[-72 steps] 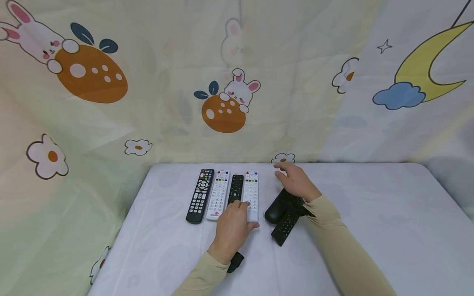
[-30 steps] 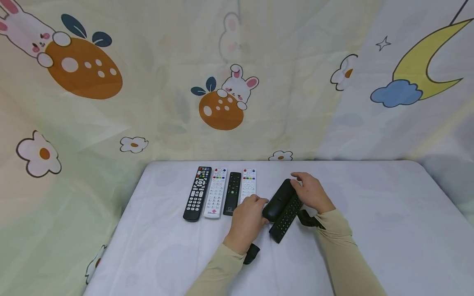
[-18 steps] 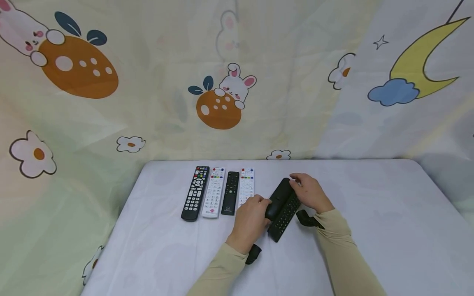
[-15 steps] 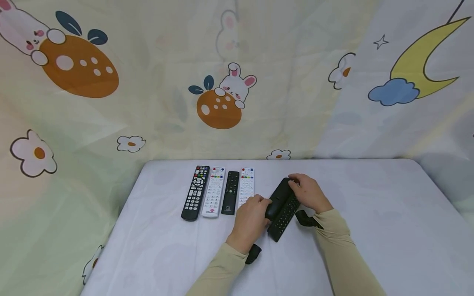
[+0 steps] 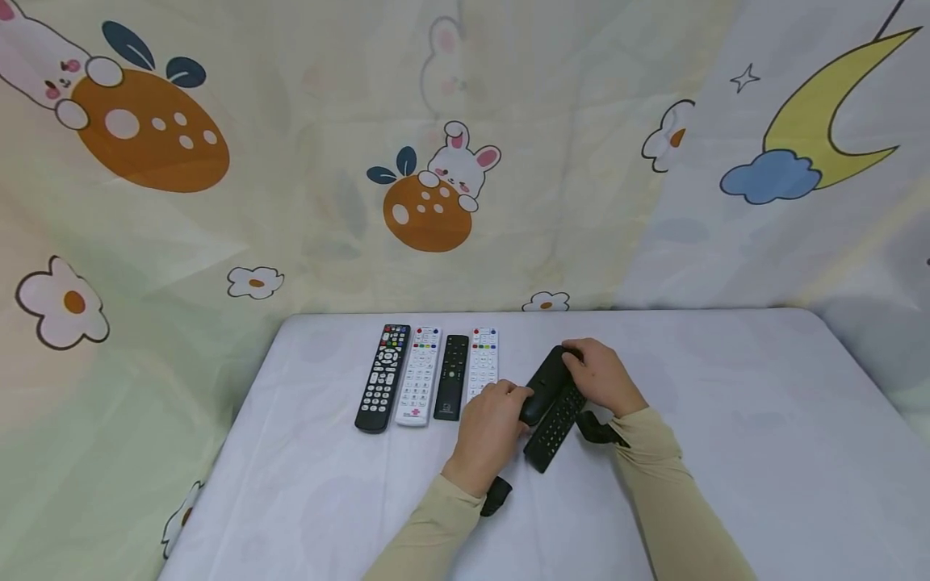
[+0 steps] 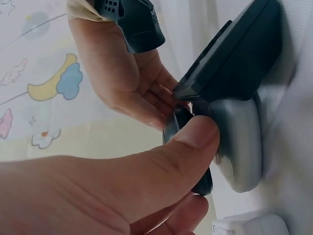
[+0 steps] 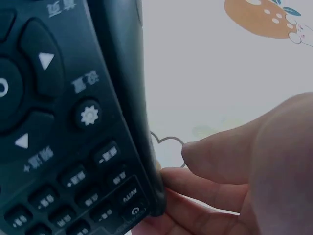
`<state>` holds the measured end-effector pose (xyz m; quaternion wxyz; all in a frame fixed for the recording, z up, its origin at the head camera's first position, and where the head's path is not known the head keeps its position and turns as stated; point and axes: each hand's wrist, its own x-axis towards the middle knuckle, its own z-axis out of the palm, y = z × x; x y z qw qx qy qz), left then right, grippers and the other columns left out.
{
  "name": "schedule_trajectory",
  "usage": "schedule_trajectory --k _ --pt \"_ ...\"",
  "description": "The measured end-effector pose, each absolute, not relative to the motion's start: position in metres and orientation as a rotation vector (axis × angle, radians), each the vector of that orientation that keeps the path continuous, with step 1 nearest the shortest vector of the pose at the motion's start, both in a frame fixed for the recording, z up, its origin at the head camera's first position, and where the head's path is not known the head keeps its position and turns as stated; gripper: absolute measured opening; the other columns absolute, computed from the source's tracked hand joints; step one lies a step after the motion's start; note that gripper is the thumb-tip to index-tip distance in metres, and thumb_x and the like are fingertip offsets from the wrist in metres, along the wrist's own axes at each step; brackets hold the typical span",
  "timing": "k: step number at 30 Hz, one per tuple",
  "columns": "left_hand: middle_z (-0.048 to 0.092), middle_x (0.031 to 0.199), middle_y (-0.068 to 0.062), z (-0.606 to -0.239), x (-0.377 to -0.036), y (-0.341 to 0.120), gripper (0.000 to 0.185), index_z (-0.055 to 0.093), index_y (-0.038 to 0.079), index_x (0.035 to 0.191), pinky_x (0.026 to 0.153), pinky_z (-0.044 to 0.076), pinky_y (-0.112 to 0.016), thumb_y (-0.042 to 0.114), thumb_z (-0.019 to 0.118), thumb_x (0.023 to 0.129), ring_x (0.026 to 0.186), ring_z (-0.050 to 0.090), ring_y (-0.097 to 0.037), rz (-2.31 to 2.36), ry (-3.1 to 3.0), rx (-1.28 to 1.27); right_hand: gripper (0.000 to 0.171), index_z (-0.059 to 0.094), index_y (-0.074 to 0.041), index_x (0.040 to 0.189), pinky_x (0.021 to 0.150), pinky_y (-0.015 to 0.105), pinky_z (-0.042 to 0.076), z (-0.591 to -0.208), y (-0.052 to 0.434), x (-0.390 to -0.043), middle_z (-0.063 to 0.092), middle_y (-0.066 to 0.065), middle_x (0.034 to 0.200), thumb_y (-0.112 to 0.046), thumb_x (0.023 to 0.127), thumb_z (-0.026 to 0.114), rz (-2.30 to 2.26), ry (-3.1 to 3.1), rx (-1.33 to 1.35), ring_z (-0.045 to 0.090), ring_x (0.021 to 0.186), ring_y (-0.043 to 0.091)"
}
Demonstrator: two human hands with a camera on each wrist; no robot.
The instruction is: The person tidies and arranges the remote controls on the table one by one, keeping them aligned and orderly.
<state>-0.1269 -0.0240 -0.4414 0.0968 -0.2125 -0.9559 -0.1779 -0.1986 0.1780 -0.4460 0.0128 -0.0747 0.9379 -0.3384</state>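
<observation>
Hands meet at the centre of the head view, a little right of the middle of the table (image 5: 726,452). The left hand (image 5: 490,420) pinches the near end of a black remote (image 5: 546,386) between thumb and fingers, and the right hand (image 5: 603,375) grips its far end with curled fingers. This remote is tilted and lies across a second black remote (image 5: 552,428), which rests flat on the table below it. In the left wrist view the thumb (image 6: 195,139) presses on the remote's edge. To the left stands a row of four remotes (image 5: 429,375), black, white, black, white, side by side. Behind the table hangs a cartoon cloth (image 5: 429,202) with rabbits.
</observation>
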Motion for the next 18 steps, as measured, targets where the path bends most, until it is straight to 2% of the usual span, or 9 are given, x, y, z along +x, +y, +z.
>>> schedule_trajectory --k 9,18 --pt "0.070 0.106 -0.006 -0.4358 -0.1241 -0.0246 0.050 0.073 0.010 0.119 0.068 0.054 -0.028 0.020 0.090 0.073 0.087 0.066 -0.018 -0.537 -2.802 -0.629 0.040 0.056 0.008 0.135 0.104 0.057 0.041 -0.4428 0.1775 -0.1989 0.056 0.030 0.134 -0.013 0.103 0.048 -1.118 2.967 -0.244 0.054 0.124 0.045" --pt "0.067 0.112 -0.007 -0.4313 -0.1218 -0.0260 0.052 0.069 0.008 0.125 0.076 0.056 -0.029 0.021 0.087 0.077 0.095 0.064 -0.017 -0.675 -2.809 -0.631 0.041 0.055 0.003 0.139 0.096 0.057 0.047 -0.4383 0.1823 -0.1965 0.055 0.027 0.136 -0.020 0.107 0.045 -1.261 2.926 -0.263 0.058 0.117 0.043"
